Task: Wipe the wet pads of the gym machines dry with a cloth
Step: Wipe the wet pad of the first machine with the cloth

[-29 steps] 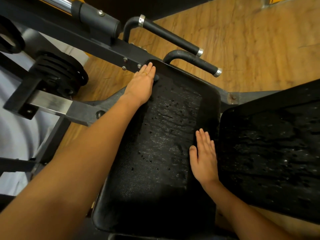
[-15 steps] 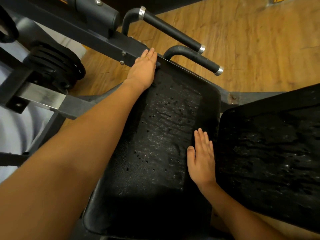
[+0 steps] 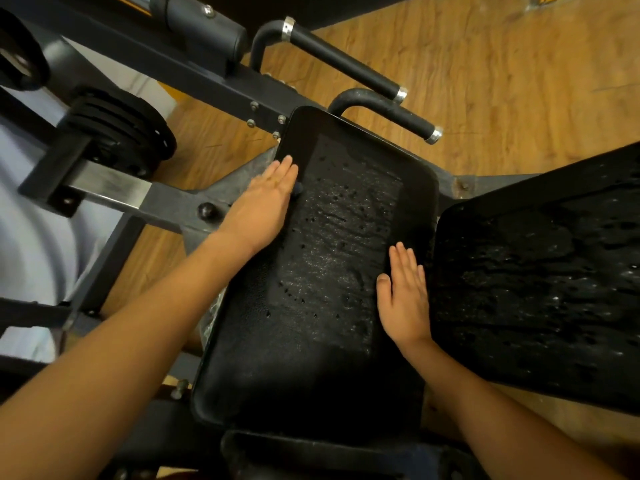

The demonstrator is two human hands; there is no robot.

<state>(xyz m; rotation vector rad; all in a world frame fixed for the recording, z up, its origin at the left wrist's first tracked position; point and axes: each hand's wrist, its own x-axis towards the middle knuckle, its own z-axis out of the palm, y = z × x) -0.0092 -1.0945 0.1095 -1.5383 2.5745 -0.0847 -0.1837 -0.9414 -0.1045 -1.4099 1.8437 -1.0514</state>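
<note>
Hands [image 3: 263,206] on left pad [image 3: 322,271]

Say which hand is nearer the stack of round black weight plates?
Left. The left hand touches the black pad on the side facing the plates; the right hand rests on its opposite side.

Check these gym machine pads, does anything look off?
Yes. The middle pad, under the left hand and right hand, is wet, streaked and dotted with dark specks; the right pad glistens with water too.

Warm, moderately dim indoor light; wet sheen glints on the black pad [image 3: 329,237], the left hand [image 3: 263,206] is motion-blurred, straight lines bend at the edges, and the near foreground is shadowed.
</note>
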